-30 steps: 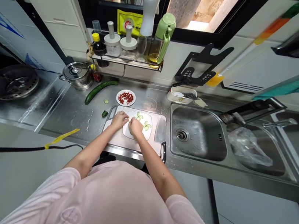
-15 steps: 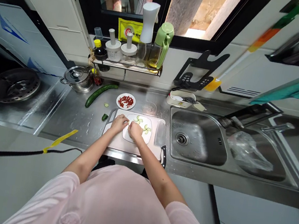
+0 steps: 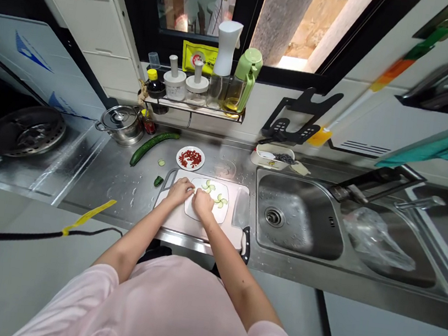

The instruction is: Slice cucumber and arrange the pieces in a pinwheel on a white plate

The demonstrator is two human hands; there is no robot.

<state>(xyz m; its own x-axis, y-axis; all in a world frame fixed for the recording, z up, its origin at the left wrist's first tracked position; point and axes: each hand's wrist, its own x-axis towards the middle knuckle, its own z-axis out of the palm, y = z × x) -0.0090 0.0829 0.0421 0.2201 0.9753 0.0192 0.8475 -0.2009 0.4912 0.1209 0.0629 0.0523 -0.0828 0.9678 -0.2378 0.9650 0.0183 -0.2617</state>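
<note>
My left hand [image 3: 181,190] is at the left edge of a white plate [image 3: 219,215], fingers drawn together near its rim. Over the left part of the plate my right hand [image 3: 203,203] is closed, its fingertips close to the left ones. Whatever the fingers hold is too small or hidden to make out. Pale green cucumber slices [image 3: 220,201] are arranged on the plate in pinwheel-like clusters. Beneath the plate lies a light cutting board [image 3: 175,221]. A broad-bladed knife [image 3: 240,208] rests along the board's right side, black handle towards me.
Behind the board stands a small plate [image 3: 178,163] of chopped red pieces [image 3: 191,158]. A whole cucumber [image 3: 154,146], a cucumber end [image 3: 158,181] and a loose slice [image 3: 161,162] lie left. A lidded pot [image 3: 122,126] stands farther left; a sink [image 3: 301,215] is right.
The view has tilted slightly, so everything sits a little lower in the picture. Both hands remain at the plate's left part, with hardly any visible movement.
</note>
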